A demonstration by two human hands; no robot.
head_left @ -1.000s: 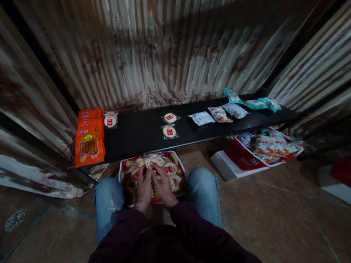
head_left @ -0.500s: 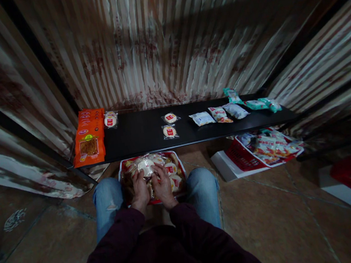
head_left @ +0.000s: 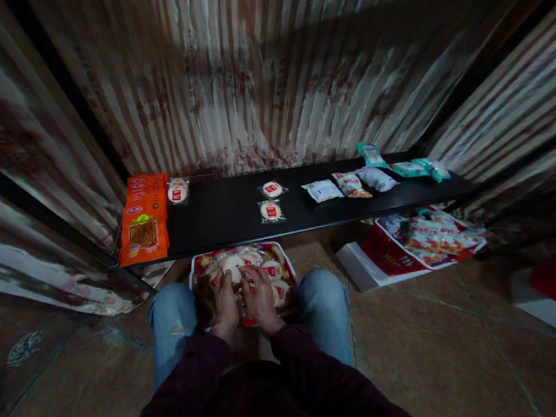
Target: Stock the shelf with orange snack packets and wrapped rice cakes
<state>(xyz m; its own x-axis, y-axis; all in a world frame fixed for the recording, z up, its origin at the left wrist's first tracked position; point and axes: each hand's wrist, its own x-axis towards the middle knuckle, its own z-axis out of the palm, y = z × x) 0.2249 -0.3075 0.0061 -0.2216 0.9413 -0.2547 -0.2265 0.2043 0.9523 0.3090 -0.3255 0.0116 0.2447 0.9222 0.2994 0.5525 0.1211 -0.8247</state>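
Your left hand (head_left: 226, 303) and right hand (head_left: 260, 296) hold a wrapped cake (head_left: 234, 266) between narrowed fingertips, over the basket (head_left: 291, 270) of similar packets (head_left: 272, 269). Pinch lightly by the edges; firm pressure could crack it.

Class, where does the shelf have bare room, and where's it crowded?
Widest: shelf between the left round packet, beside orange packages, and the middle round packets. Narrower: from those to the white pouch. Crowded: rightward, through the teal packets.

From here I see the person's bare left hand (head_left: 225, 301) and bare right hand (head_left: 259, 293) holding a round white clear-wrapped snack (head_left: 234, 265) over a white-rimmed red plastic basket (head_left: 289, 262), near a long black shelf (head_left: 218, 210).
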